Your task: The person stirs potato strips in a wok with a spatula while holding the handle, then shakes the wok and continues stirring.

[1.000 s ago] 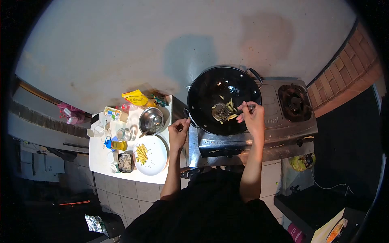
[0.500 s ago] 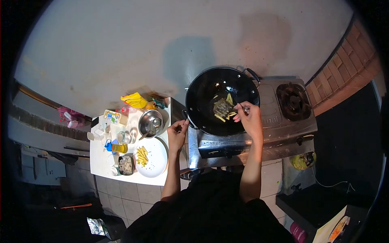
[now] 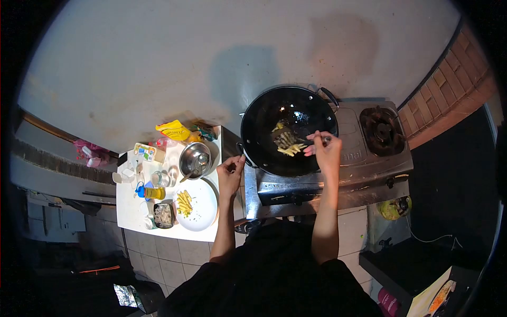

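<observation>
A black wok sits on the stove's left side. Its left loop handle is pinched by my left hand, fingers closed. Inside the wok lie pale yellow sticks of food, some glossy. My right hand, above the wok's right rim, is closed round the handle of a spatula. The spatula's dark head rests among the sticks, and its outline is hard to make out.
To the left, a white table bears a plate with more yellow sticks, a steel bowl, an oil bottle, a container of chopped food and a yellow packet. A second burner lies right of the wok.
The sticks in the wok have shifted and gathered toward the front, and the spatula head has turned and moved slightly left. My left hand stays at the wok handle.
</observation>
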### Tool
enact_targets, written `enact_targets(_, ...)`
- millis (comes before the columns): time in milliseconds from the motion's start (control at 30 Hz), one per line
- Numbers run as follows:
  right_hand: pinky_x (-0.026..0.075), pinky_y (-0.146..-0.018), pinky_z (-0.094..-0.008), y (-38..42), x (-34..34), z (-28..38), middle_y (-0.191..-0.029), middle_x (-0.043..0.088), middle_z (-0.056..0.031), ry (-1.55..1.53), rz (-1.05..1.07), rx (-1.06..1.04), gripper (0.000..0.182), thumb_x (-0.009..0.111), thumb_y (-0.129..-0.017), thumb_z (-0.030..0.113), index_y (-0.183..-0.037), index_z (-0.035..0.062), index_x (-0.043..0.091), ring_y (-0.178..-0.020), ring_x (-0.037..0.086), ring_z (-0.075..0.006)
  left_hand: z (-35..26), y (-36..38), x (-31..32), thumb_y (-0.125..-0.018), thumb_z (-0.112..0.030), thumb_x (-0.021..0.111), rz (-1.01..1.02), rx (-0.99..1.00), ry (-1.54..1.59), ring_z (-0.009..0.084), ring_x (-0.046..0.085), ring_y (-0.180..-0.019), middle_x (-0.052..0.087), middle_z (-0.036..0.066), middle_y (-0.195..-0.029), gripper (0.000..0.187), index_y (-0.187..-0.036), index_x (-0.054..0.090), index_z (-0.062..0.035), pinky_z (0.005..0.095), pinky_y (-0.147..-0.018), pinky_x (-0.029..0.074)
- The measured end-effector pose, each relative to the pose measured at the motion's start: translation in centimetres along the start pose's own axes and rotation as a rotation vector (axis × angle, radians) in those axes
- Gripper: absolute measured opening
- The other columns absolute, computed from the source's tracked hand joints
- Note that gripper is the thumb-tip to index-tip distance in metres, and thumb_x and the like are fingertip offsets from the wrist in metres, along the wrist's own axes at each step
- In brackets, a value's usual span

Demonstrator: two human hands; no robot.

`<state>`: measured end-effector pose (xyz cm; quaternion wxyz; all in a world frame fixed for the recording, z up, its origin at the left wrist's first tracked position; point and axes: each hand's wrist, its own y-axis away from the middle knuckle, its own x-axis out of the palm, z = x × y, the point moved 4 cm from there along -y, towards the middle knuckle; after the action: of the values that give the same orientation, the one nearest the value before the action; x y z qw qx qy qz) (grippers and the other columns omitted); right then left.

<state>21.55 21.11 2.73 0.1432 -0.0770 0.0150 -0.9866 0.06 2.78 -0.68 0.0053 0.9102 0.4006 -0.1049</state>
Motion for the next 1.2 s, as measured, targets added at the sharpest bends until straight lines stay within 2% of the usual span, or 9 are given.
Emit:
enact_targets(167, 0.052, -0.044, -0.0260, 0.5, -0.4, 1.2, -0.069, 0.062, -0.0120, 0.035, 0.162, 0.054, 0.025, 0.052, -0.092, 0.010, -0.077, -0.0098, 0.058, -0.050, 0.062, -0.0158, 0.0, 0.0, -0.2, -0.084, -0.017, 0.068, -0.011, -0.022, -0.021, 0.0036, 0.045, -0.061, 0.054, -0.003, -0.066, 0.022, -0.084, 0.066, 0.0043, 0.0190, -0.055, 0.036)
enact_targets(300, 0.051, -0.045, -0.0244, 0.3, -0.6, 1.7, -0.073, 0.062, -0.0119, 0.175, 0.116, -0.030, 0.025, 0.050, -0.093, 0.011, -0.080, -0.0092, 0.058, -0.051, 0.060, -0.0135, 0.1, 0.0, -0.1, -0.084, -0.017, 0.068, -0.010, -0.002, -0.012, 0.0035, 0.045, -0.060, 0.054, -0.003, -0.066, 0.021, -0.084, 0.066, 0.0041, 0.0190, -0.055, 0.036)
enact_targets(333, 0.051, -0.045, -0.0252, 0.1, -0.4, 1.0, -0.064, 0.061, -0.0116, 0.217, 0.112, -0.051, 0.023, 0.053, -0.091, 0.010, -0.079, -0.0088, 0.059, -0.052, 0.062, -0.0142, -0.1, 0.0, 0.0, -0.084, -0.017, 0.068, -0.008, -0.004, -0.014, 0.0034, 0.045, -0.060, 0.053, -0.004, -0.065, 0.021, -0.084, 0.066, 0.0041, 0.0190, -0.055, 0.036)
enact_targets(500, 0.052, -0.046, -0.0256, 0.4, -0.3, 1.3, -0.063, 0.061, -0.0121, 0.092, 0.192, 0.009, 0.024, 0.053, -0.092, 0.011, -0.079, -0.0091, 0.059, -0.052, 0.062, -0.0146, 0.1, 0.0, 0.0, -0.085, -0.017, 0.068, 0.001, -0.016, 0.013, 0.0034, 0.044, -0.060, 0.052, -0.004, -0.065, 0.022, -0.085, 0.066, 0.0042, 0.0190, -0.055, 0.035)
enact_targets(567, 0.052, -0.046, -0.0263, 0.6, -1.2, 2.4, -0.077, 0.063, -0.0140, 0.028, 0.145, 0.038, 0.026, 0.052, -0.093, 0.013, -0.082, -0.0089, 0.058, -0.052, 0.060, -0.0157, -0.1, 0.2, -0.1, -0.085, -0.018, 0.068, -0.010, -0.034, 0.016, 0.0034, 0.044, -0.060, 0.052, -0.004, -0.064, 0.022, -0.085, 0.066, 0.0041, 0.0190, -0.055, 0.035)
enact_targets(733, 0.046, -0.042, -0.0227, 1.4, -3.3, 5.0, -0.060, 0.059, -0.0071, 0.165, 0.116, -0.006, 0.025, 0.054, -0.092, 0.014, -0.077, -0.0056, 0.059, -0.048, 0.059, -0.0118, 0.0, 0.2, -0.1, -0.085, -0.018, 0.068, -0.013, -0.019, -0.016, 0.0035, 0.044, -0.060, 0.052, -0.004, -0.065, 0.022, -0.084, 0.066, 0.0039, 0.0191, -0.055, 0.035)
enact_targets(867, 0.046, -0.041, -0.0237, 1.4, -2.1, 4.0, -0.056, 0.057, -0.0075, 0.201, 0.130, -0.005, 0.026, 0.057, -0.090, 0.014, -0.074, -0.0064, 0.058, -0.046, 0.059, -0.0119, 0.0, 0.1, 0.0, -0.085, -0.017, 0.068, -0.001, -0.020, -0.011, 0.0034, 0.044, -0.061, 0.052, -0.004, -0.066, 0.021, -0.085, 0.066, 0.0037, 0.0189, -0.055, 0.035)
enact_targets(1100, 0.047, -0.042, -0.0249, 1.0, 0.8, 2.7, -0.054, 0.059, -0.0098, 0.284, 0.170, -0.009, 0.027, 0.057, -0.089, 0.013, -0.072, -0.0079, 0.059, -0.044, 0.059, -0.0136, 0.0, 0.3, -0.1, -0.085, -0.017, 0.067, -0.013, -0.055, 0.021, 0.0032, 0.044, -0.061, 0.052, -0.004, -0.065, 0.020, -0.085, 0.067, 0.0034, 0.0186, -0.055, 0.035)
enact_targets(1200, 0.048, -0.041, -0.0248, 0.7, -0.1, 2.7, -0.058, 0.060, -0.0111, 0.200, 0.070, -0.006, 0.027, 0.055, -0.091, 0.013, -0.074, -0.0080, 0.060, -0.046, 0.060, -0.0142, -0.3, 0.5, -0.1, -0.085, -0.016, 0.068, 0.004, -0.024, -0.007, 0.0029, 0.044, -0.061, 0.052, -0.004, -0.065, 0.020, -0.085, 0.066, 0.0039, 0.0189, -0.055, 0.035)
